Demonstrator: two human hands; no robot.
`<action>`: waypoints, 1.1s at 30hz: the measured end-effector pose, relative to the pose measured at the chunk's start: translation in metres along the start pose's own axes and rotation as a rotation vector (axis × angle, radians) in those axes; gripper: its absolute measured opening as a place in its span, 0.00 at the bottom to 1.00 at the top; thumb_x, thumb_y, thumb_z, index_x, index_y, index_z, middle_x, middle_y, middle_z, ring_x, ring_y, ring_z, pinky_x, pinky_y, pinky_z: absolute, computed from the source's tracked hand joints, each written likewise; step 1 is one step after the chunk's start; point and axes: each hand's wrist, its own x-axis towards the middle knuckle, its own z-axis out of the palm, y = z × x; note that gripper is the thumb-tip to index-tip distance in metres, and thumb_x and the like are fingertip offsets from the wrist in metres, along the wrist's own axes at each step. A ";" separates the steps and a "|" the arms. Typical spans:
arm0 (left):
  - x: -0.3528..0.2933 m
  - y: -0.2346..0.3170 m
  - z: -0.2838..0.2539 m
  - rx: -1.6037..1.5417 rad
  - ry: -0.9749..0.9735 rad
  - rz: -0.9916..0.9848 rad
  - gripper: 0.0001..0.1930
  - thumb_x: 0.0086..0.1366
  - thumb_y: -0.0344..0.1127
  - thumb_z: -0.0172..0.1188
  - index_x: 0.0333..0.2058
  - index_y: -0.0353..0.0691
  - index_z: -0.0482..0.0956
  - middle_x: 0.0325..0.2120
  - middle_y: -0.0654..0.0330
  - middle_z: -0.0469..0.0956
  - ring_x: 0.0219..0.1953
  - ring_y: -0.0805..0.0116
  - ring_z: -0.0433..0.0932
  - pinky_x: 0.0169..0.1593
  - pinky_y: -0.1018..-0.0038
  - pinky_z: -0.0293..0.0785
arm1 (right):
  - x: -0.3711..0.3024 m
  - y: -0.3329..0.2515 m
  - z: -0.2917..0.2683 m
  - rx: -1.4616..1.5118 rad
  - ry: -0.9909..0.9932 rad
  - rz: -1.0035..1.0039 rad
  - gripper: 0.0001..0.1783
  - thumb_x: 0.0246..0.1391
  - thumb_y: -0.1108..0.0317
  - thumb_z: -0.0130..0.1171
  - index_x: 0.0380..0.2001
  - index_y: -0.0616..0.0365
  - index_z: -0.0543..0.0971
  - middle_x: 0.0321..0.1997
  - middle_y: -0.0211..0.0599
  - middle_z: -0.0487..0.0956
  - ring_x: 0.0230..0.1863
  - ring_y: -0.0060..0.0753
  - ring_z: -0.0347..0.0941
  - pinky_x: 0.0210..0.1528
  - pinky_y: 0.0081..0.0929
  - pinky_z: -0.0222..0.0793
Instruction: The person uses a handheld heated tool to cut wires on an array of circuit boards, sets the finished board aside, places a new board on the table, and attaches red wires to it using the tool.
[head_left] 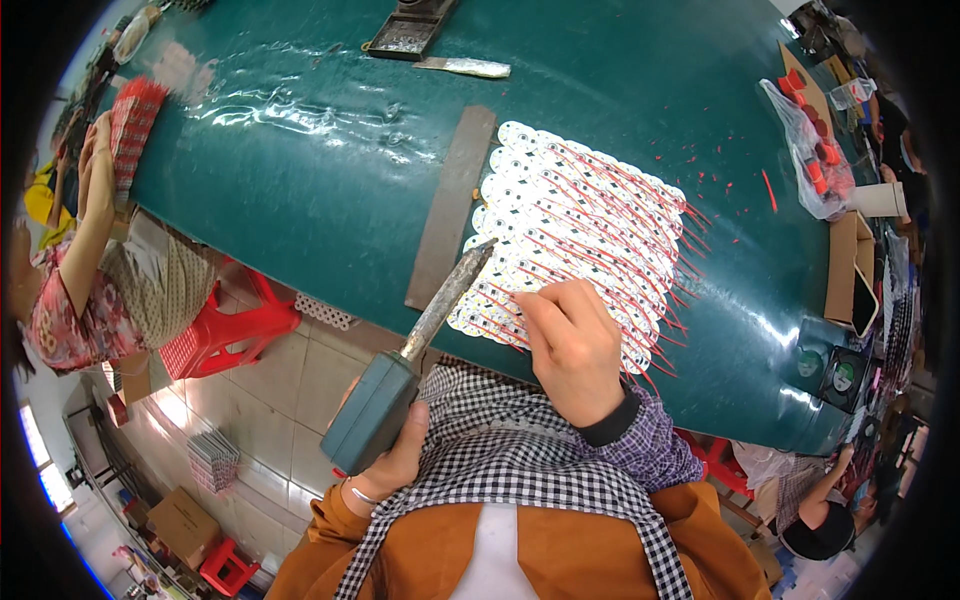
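Note:
My left hand (402, 452) is wrapped round the dark green boxy handle of a soldering iron (372, 412). The iron's long, worn metal shaft slants up and right, and its tip is over the left part of a panel of round white circuit boards (508, 165). Many thin red wires (625, 255) lie across the panel, their loose ends sticking out past its right edge. Above the panel's lower part, my right hand (578, 345) is closed in a pinch at the end of a red wire; the fingers partly hide it.
A flat grey-brown bar (450, 215) lies along the panel's left side. Farther back on the green table (330, 195) are a knife-like tool (465, 67) and a dark metal stand (410, 30). Red scraps, a plastic bag (800, 160) and a cardboard box (850, 270) are at right. A person handles red wire bundles (133, 130) at left.

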 end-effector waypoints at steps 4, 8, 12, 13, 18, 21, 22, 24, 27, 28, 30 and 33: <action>0.010 0.002 0.004 -0.004 -0.016 0.058 0.18 0.64 0.26 0.68 0.52 0.30 0.80 0.45 0.54 0.83 0.43 0.68 0.80 0.45 0.72 0.78 | -0.005 0.007 -0.033 -0.022 -0.033 0.052 0.09 0.48 0.81 0.67 0.35 0.62 0.84 0.31 0.37 0.76 0.33 0.40 0.75 0.35 0.35 0.72; 0.008 -0.003 0.012 -0.136 0.064 -0.014 0.19 0.62 0.23 0.67 0.53 0.28 0.78 0.47 0.51 0.81 0.35 0.71 0.78 0.36 0.76 0.75 | -0.002 0.025 -0.088 0.025 -0.041 0.153 0.09 0.48 0.82 0.67 0.34 0.61 0.83 0.33 0.40 0.79 0.34 0.44 0.77 0.35 0.34 0.74; 0.024 0.018 0.021 -0.336 0.126 -0.089 0.19 0.64 0.19 0.60 0.54 0.25 0.74 0.50 0.48 0.79 0.25 0.74 0.71 0.28 0.78 0.68 | 0.021 0.103 -0.135 -0.233 0.141 0.212 0.07 0.51 0.80 0.66 0.34 0.61 0.83 0.33 0.41 0.79 0.36 0.47 0.77 0.39 0.37 0.73; 0.029 0.019 0.028 -0.372 0.097 -0.073 0.19 0.64 0.19 0.60 0.54 0.25 0.74 0.50 0.48 0.79 0.25 0.74 0.71 0.28 0.78 0.68 | 0.028 0.129 -0.148 -0.315 0.186 0.222 0.06 0.52 0.79 0.66 0.35 0.61 0.82 0.34 0.41 0.79 0.38 0.47 0.77 0.41 0.38 0.73; 0.033 0.030 0.034 -0.256 0.126 -0.180 0.18 0.67 0.22 0.58 0.55 0.24 0.74 0.40 0.53 0.78 0.25 0.74 0.70 0.28 0.77 0.66 | 0.043 0.246 -0.179 -0.749 0.342 0.219 0.11 0.55 0.74 0.65 0.42 0.59 0.83 0.42 0.40 0.80 0.46 0.48 0.75 0.49 0.40 0.73; 0.035 0.034 0.038 -0.228 0.131 -0.192 0.17 0.69 0.25 0.60 0.54 0.24 0.74 0.27 0.58 0.77 0.24 0.75 0.69 0.29 0.78 0.65 | 0.042 0.279 -0.182 -0.822 0.190 0.376 0.12 0.55 0.72 0.66 0.44 0.58 0.83 0.43 0.41 0.80 0.47 0.48 0.76 0.50 0.41 0.73; 0.036 0.036 0.039 -0.239 0.147 -0.191 0.18 0.69 0.26 0.60 0.55 0.24 0.74 0.27 0.59 0.77 0.24 0.75 0.69 0.28 0.77 0.65 | 0.044 0.283 -0.181 -0.863 0.158 0.365 0.10 0.56 0.73 0.64 0.42 0.60 0.81 0.41 0.43 0.80 0.46 0.48 0.76 0.48 0.42 0.74; 0.036 0.034 0.040 -0.233 0.169 -0.195 0.18 0.69 0.26 0.60 0.55 0.23 0.74 0.27 0.59 0.77 0.24 0.76 0.69 0.28 0.77 0.64 | 0.053 0.294 -0.181 -0.912 0.104 0.372 0.08 0.56 0.73 0.64 0.39 0.61 0.80 0.39 0.45 0.79 0.45 0.50 0.77 0.47 0.43 0.75; 0.032 0.027 0.037 -0.207 0.196 -0.190 0.19 0.65 0.19 0.59 0.55 0.26 0.74 0.49 0.49 0.80 0.26 0.74 0.73 0.27 0.78 0.68 | 0.074 0.319 -0.201 -0.890 -0.147 0.397 0.07 0.55 0.71 0.62 0.34 0.63 0.78 0.37 0.53 0.81 0.41 0.57 0.81 0.43 0.49 0.77; 0.035 0.032 0.041 -0.241 0.195 -0.174 0.19 0.64 0.19 0.60 0.55 0.26 0.75 0.48 0.50 0.80 0.26 0.74 0.73 0.27 0.78 0.69 | 0.081 0.325 -0.210 -0.864 -0.223 0.401 0.08 0.55 0.69 0.62 0.33 0.65 0.80 0.37 0.58 0.83 0.42 0.61 0.81 0.45 0.52 0.77; 0.034 0.019 0.040 -0.232 0.176 -0.089 0.19 0.63 0.18 0.62 0.53 0.27 0.76 0.46 0.52 0.81 0.27 0.75 0.74 0.28 0.78 0.71 | 0.102 0.322 -0.221 -0.774 -0.361 0.491 0.11 0.51 0.68 0.61 0.28 0.69 0.82 0.34 0.67 0.81 0.40 0.67 0.80 0.44 0.56 0.75; 0.033 0.018 0.033 -0.118 0.136 -0.003 0.19 0.62 0.18 0.64 0.52 0.28 0.77 0.43 0.54 0.80 0.27 0.75 0.75 0.29 0.79 0.72 | 0.104 0.325 -0.232 -0.734 -0.394 0.456 0.11 0.45 0.67 0.61 0.26 0.66 0.80 0.33 0.63 0.81 0.39 0.66 0.79 0.44 0.53 0.74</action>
